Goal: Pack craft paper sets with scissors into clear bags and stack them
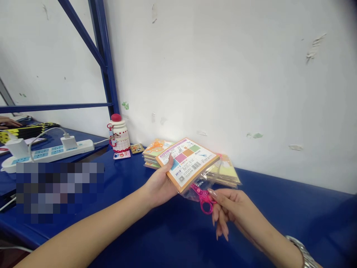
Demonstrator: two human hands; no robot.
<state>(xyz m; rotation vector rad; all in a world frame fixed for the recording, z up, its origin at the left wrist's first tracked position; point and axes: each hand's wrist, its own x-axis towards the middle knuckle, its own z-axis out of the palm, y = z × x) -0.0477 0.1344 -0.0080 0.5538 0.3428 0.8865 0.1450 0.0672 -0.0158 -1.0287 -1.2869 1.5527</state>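
Observation:
My left hand [161,188] grips the near left corner of a square pack of craft paper [187,162], thumb on top and fingers underneath. The pack has a white printed label with coloured squares and a barcode, and an orange border. A clear plastic sleeve [205,180] extends past its near right edge. Pink children's scissors [205,203] point toward the pack, their blade end at or inside the sleeve's mouth. My right hand [232,204] pinches their handle between thumb and forefinger, other fingers hanging loose. Behind the pack are two stacks of similar packs, a left stack [152,158] and a right stack [230,175].
A white bottle with red lid [120,136] stands by the blue post [104,56], with small packets [136,149] beside it. At left lies a white power strip [80,146] with plugged-in chargers. Another person's hand [8,122] shows at the far left. A white wall [223,74] backs the blue table [156,230].

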